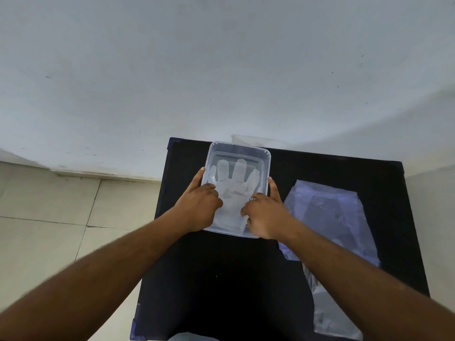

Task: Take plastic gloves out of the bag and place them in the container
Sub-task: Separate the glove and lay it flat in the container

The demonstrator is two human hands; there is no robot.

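A clear rectangular plastic container (240,146) stands on the black table (221,279), towards its far side. A translucent plastic glove (234,183) lies flat inside it, fingers pointing away from me. My left hand (197,205) grips the container's left side, with the forefinger along the wall and the thumb over the top. On the right side, my right hand (266,215) holds it the same way. The bluish transparent bag (327,217) lies flat on the table to the right of the container, partly under my right forearm.
A second strip of clear plastic (330,313) lies at the table's near right corner. Something pale and translucent (248,139) shows just behind the container at the far edge. A white wall rises behind the table; tiled floor (49,217) lies to the left.
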